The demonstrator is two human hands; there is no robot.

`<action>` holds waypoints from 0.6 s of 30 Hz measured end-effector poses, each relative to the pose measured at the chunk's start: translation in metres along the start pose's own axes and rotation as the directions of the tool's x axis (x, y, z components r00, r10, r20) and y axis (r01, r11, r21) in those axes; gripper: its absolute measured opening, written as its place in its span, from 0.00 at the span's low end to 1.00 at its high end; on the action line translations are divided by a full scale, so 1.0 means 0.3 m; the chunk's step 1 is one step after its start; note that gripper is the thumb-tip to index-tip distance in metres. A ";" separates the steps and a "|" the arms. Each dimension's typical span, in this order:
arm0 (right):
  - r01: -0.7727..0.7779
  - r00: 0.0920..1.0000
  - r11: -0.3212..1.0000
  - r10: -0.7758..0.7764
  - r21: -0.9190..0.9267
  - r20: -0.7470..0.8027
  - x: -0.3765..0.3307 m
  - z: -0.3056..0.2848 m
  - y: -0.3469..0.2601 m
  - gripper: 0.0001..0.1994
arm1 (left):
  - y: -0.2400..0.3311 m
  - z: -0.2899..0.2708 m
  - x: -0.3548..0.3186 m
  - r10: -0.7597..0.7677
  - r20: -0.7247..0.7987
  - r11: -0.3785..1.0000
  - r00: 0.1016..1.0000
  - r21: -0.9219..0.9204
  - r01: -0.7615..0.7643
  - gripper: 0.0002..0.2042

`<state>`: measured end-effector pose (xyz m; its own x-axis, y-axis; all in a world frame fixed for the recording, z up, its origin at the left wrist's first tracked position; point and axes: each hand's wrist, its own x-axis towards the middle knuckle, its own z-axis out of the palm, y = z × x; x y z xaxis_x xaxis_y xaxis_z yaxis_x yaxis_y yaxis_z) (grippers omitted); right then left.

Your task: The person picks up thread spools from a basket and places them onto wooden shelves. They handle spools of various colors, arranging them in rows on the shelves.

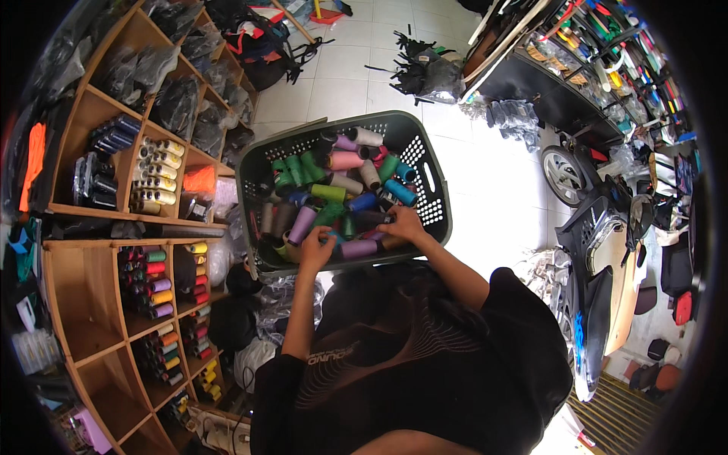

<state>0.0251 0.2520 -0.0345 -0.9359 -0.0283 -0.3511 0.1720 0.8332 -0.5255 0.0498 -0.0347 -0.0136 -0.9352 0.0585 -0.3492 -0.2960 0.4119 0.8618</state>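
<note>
A dark green plastic basket (413, 125) with a perforated wall is before me, heaped with thread spools in many colours. My left hand (315, 247) reaches in over its near side, fingers closed beside a lilac spool (302, 225). A bit of blue shows at those fingertips, too little to name. My right hand (405, 225) is bent over the near right part of the heap, its fingers closed at a dark spool (371, 219) that they partly cover. Between the hands lie a dark green spool (348, 225) and another lilac spool (359, 249).
Wooden shelving (85, 236) with sorted spools and plastic-wrapped goods lines the left. A motorcycle (595, 250) stands on the right, near a crowded rack (591, 61). Black strapped bundles (428, 68) lie on the tiled floor (341, 76) beyond the basket.
</note>
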 end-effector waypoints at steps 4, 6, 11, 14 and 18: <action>0.156 0.988 0.972 -0.154 0.174 -0.024 -0.012 -0.047 -0.051 0.31 | 0.093 0.060 0.006 0.292 0.046 0.940 0.955 0.171 -0.296 0.26; 0.270 0.963 0.930 -0.263 0.248 -0.063 -0.008 -0.027 -0.048 0.28 | 0.134 0.090 0.012 0.534 0.080 0.784 0.842 0.327 -0.528 0.30; 0.031 0.918 0.773 -0.272 0.634 0.288 -0.028 -0.143 -0.154 0.31 | 0.167 0.113 0.018 0.313 0.242 0.927 0.918 0.132 -0.351 0.32; -0.001 0.923 0.739 -0.258 0.673 0.285 -0.003 -0.095 -0.102 0.30 | 0.154 0.105 0.006 0.200 0.147 0.968 0.969 0.124 -0.219 0.31; -0.035 0.953 0.835 -0.138 0.550 0.270 0.071 -0.007 -0.071 0.31 | 0.008 0.084 -0.011 0.121 -0.082 0.992 0.989 -0.030 -0.124 0.28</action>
<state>0.0010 0.2348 -0.0291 -0.8325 -0.2908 -0.4715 0.3455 0.3928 -0.8523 0.0571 -0.0110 -0.0197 -0.9770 0.0329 -0.2107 -0.1834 0.3738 0.9092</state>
